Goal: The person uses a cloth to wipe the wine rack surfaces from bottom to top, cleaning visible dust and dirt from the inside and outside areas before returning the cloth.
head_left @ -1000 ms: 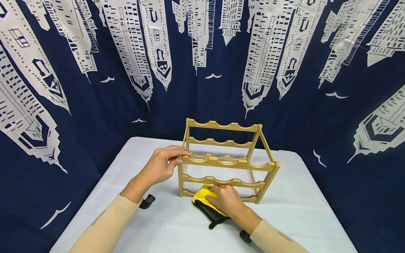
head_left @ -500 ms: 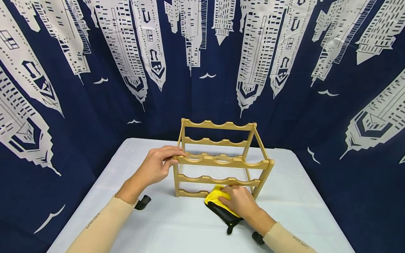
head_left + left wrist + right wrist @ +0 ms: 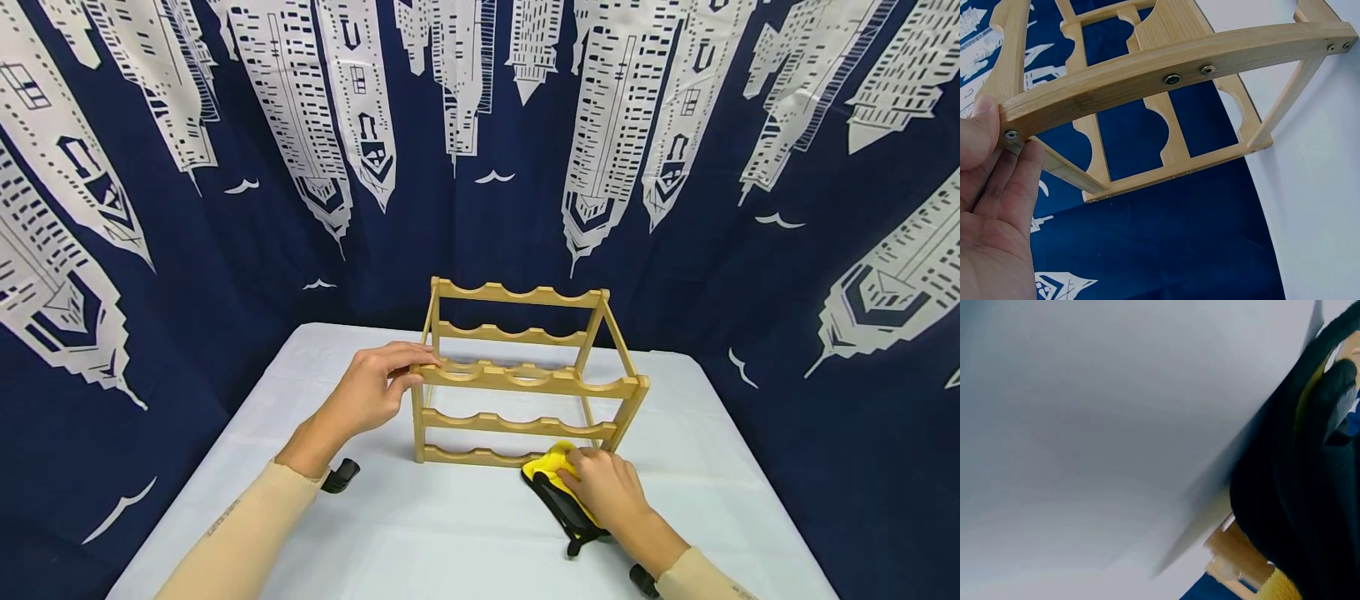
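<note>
A light wooden wine rack (image 3: 517,424) with scalloped rails stands upright on the table. My left hand (image 3: 375,387) holds its upper front left corner. In the left wrist view, the thumb and fingers of that hand (image 3: 997,231) pinch the end of the side post (image 3: 1116,81), by a screw head. Low at the rack's front right, my right hand (image 3: 606,487) grips a yellow and black cloth (image 3: 557,460) against the bottom front rail (image 3: 472,456). The cloth's dark side (image 3: 1297,487) fills the right of the right wrist view and hides the fingers there.
The rack stands on a white-covered table (image 3: 420,542). Behind and beside the table hangs a dark blue curtain (image 3: 450,242) printed with white buildings and birds. A small black device (image 3: 341,476) is worn at the left wrist, another (image 3: 643,579) at the right.
My right hand has slid the cloth rightward along the bottom front rail, from its left part to near the right post. The left hand keeps its hold on the corner; the head view shifted slightly.
</note>
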Motion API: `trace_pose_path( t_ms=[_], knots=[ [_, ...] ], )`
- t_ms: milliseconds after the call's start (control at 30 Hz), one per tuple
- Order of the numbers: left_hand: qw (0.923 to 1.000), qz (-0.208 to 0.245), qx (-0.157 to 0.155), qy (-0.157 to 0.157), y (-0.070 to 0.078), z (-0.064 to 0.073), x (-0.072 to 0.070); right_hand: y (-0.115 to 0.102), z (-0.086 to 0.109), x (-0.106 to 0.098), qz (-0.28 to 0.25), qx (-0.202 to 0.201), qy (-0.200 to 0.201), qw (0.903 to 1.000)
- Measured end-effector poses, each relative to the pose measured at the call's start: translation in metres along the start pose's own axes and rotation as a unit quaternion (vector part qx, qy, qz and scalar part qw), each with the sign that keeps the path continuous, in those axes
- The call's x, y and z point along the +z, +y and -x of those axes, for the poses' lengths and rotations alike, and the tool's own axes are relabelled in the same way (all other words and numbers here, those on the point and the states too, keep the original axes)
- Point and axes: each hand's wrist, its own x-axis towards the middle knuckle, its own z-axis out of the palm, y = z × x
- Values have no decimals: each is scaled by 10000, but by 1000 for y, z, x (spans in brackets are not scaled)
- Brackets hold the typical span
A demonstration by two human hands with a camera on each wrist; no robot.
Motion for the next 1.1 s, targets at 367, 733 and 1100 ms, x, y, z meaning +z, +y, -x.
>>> trace_pose_path(
  t_ms=[367, 733, 1100],
  knots=[
    [9999, 54, 52, 135, -1, -3, 3, 26, 10, -17, 285, -853, 1286, 9876],
    [9998, 127, -119, 71, -1, -1, 3, 39, 9, -25, -588, -1975, 2057, 9567],
    [9990, 292, -339, -7, -3, -1, 2, 3, -23, -38, -1557, -2538, 2914, 9091]
  ],
)
